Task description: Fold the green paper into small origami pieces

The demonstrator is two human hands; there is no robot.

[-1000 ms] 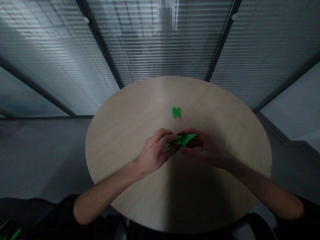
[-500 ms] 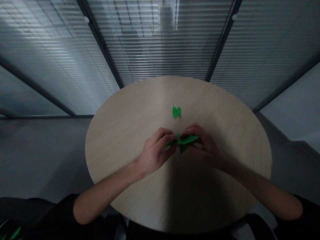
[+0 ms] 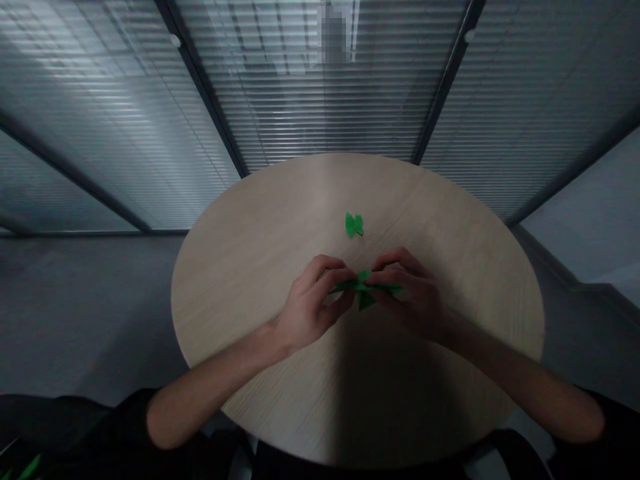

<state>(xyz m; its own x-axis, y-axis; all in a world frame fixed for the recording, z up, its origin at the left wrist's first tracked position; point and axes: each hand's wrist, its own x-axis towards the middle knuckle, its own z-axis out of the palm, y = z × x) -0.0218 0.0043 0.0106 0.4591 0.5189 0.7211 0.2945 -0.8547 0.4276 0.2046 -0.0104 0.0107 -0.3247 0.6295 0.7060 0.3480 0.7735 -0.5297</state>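
A folded green paper piece (image 3: 367,300) is held between both hands over the middle of the round table. My left hand (image 3: 315,300) pinches its left side, fingers closed on it. On the other side my right hand (image 3: 413,293) grips the right part, its fingers partly covering the paper. One pointed flap hangs toward me between the hands, and a smaller one shows at the top. Beyond the hands lies a small green paper shape (image 3: 354,225), like a butterfly, flat on the wood.
The round wooden table (image 3: 250,233) stands against glass panels with blinds (image 3: 325,113). Something green (image 3: 31,465) shows at the bottom left corner. Dark chair parts (image 3: 515,447) are at the table's near edge.
My right hand has shifted its fingers on the paper. The right part of the green paper has tilted and now shows narrower, with more of it covered by the fingers.
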